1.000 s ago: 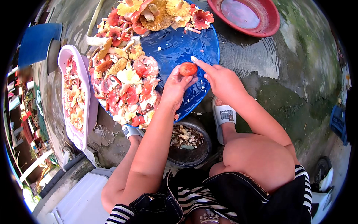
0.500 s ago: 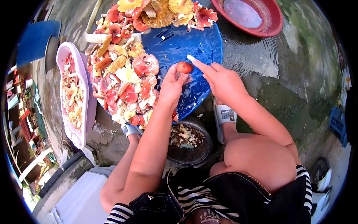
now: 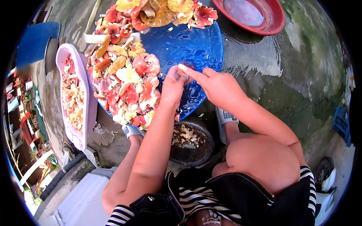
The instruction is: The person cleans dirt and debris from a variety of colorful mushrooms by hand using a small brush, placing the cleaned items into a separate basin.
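Note:
A blue round basin [image 3: 221, 45] of water holds a large pile of red and yellow mushrooms [image 3: 130, 94] along its left and far side. Over the open water, the fingers of my left hand [image 3: 174, 84] are closed round a red mushroom [image 3: 191, 64], which sits at the water's surface, blurred and partly covered. My right hand [image 3: 220, 86] comes in from the right, index finger stretched to the mushroom and other fingers curled. A short pale tip [image 3: 182, 67] shows at that index finger; whether it is a nail or a small tool, I cannot make out.
A pink tub [image 3: 90, 116] with mushroom pieces stands at the left. Below the blue basin sits a dark bowl [image 3: 190, 162] of scraps, between my feet. A red basin [image 3: 277, 22] of cloudy water lies at the far right on wet concrete.
My right hand has moved left and slightly nearer, bringing its index finger onto the mushroom. My left hand has turned a little, and the mushroom is now lower and more covered.

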Demonstrator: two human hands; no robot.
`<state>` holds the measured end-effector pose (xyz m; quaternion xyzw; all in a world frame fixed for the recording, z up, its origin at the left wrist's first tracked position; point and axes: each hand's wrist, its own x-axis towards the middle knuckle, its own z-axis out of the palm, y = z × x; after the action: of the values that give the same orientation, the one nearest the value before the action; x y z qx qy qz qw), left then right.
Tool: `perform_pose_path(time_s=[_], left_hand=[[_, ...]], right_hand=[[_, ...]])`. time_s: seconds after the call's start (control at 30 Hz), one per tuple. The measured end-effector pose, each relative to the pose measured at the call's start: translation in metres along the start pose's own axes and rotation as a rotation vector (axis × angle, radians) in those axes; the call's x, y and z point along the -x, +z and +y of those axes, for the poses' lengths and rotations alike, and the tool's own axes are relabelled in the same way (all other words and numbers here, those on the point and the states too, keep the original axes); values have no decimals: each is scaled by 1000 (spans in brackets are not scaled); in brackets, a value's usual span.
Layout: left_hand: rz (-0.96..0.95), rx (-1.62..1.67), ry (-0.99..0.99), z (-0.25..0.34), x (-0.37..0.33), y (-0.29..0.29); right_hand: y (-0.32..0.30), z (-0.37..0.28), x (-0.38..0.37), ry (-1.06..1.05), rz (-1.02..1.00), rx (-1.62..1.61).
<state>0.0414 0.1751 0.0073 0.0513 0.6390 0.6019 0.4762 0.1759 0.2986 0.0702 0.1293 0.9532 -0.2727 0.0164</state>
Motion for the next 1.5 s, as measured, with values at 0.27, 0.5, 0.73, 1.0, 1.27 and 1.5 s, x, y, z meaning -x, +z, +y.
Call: perform_pose_path(time_s=[0.27,0.5,0.73,1.0,1.27,1.5], left_hand=[[5,67,-7,2,1,4],[71,-125,61,-3,-2,-6],[10,63,6,6,-1,-3],[-130,374,16,0,4,-8],[-143,451,40,-5,3,-8],[-160,530,33,0,7,-9]], right_hand=[[3,1,-1,93,-8,86],[7,1,1,7,-43,-270],[15,3,-2,3,85,-458],[8,1,-2,73,122,-255],[5,0,-1,74,122,-103],[5,4,-1,83,112,-92]])
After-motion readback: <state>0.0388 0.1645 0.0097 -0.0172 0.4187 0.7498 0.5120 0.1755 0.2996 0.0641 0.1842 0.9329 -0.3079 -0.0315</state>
